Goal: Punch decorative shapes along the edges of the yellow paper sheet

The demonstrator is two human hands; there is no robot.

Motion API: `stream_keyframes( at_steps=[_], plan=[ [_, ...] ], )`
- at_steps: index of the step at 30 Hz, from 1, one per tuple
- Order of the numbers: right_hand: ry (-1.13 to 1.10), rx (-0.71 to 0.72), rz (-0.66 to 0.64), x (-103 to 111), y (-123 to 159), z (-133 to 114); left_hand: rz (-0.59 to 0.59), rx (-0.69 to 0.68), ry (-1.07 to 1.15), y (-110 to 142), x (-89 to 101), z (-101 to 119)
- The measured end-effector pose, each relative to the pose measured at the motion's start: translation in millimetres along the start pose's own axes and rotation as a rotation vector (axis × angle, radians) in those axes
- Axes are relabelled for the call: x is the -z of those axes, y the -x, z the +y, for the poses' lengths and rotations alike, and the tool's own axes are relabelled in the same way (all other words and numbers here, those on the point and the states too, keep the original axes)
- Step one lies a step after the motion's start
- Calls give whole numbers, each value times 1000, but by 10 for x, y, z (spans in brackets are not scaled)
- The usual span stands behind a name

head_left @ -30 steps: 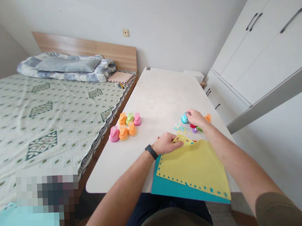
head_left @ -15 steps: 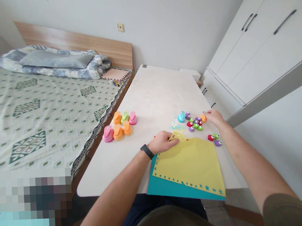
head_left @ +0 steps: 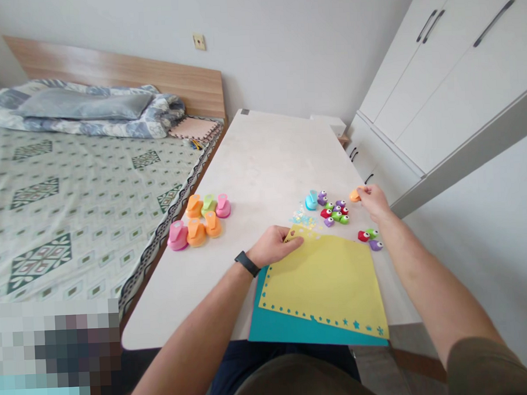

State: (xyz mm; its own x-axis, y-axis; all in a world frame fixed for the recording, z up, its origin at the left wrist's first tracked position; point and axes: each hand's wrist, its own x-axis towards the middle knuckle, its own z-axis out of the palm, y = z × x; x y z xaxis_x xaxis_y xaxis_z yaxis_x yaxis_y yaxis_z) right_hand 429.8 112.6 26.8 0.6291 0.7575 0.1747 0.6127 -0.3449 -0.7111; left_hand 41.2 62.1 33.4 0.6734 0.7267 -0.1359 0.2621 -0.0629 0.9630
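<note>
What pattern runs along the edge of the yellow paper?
Punched stars and hearts, on the yellow paper, clearest in the head view.

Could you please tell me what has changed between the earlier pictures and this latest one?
The right hand has moved away from the turquoise punch and now holds a small orange craft punch. The left hand stays on the yellow paper sheet, and the large punches are unmoved.
</note>
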Motion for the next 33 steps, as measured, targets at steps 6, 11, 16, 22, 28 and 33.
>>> stream_keyframes(
  at_steps=[6, 11, 16, 22, 28, 33],
  plan=[
    [-575, -5, -28, 71, 258, -128, -2, 36, 18, -20, -26, 11],
    [-859, 25, -209, 40, 630, -342, 7, 74, 12, -18, -66, 36],
    [-731, 9, -230, -109, 667, -421, 9, 71, -15, -34, -82, 21],
    [-287, -24, -73, -93, 254, -273, 13, 51, -12, -39, -65, -37],
    [155, -87, -47, 33, -40, 61, 15, 52, 2, -28, -73, -47],
    [278, -66, -127, -82, -32, 180, 17, 49, 0, -27, -78, -40]
  ],
)
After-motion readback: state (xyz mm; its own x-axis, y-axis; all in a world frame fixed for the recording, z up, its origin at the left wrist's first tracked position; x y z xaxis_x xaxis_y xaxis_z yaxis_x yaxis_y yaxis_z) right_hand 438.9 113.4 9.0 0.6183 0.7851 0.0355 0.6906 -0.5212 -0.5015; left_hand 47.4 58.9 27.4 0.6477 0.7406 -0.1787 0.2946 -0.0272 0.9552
